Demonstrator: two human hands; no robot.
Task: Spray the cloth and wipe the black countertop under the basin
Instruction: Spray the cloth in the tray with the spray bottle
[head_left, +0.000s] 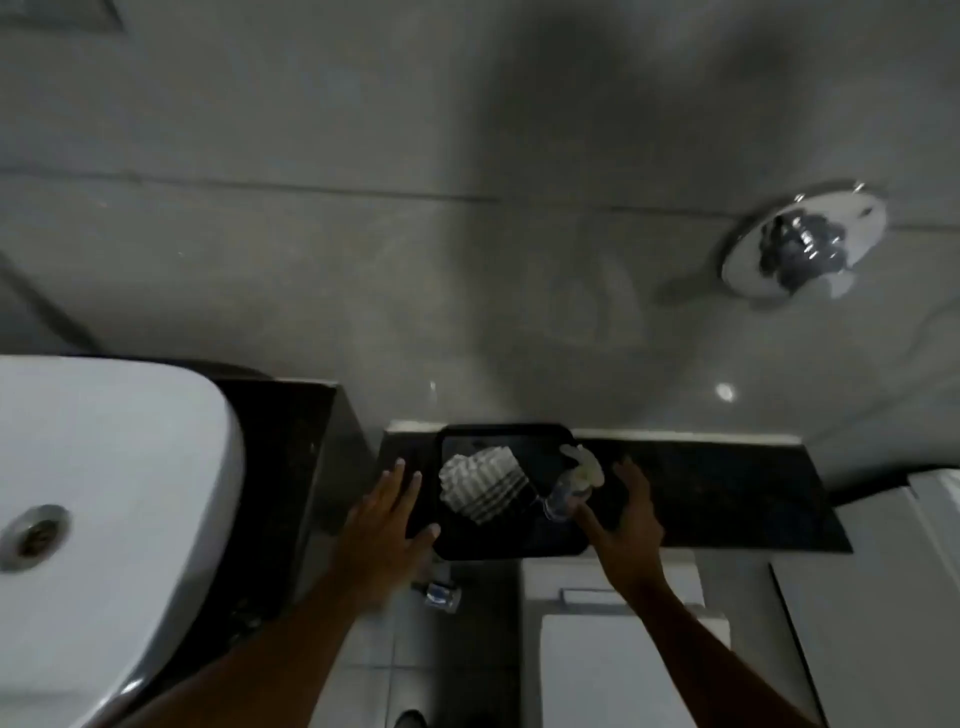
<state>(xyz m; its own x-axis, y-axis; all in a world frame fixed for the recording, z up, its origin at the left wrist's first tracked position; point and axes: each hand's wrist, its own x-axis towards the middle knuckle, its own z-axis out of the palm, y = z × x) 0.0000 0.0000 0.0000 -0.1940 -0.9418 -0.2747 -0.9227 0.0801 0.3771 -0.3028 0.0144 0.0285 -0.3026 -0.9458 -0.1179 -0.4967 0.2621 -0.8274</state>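
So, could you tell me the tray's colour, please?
Black; the tray shows best in the head view.

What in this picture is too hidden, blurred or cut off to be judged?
- Head view: spray bottle is blurred; its fill level is unreadable.
- Right hand at the bottle: contact unclear, dim light.
- Basin cut by the left edge, hiding the countertop beneath.
- Cloth: dampness unreadable.

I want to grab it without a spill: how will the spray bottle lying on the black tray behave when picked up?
The spray bottle lies on its side, so it may roll if nudged. It looks like clear plastic, probably light and a little slippery. Gripping the white trigger head seems safer.
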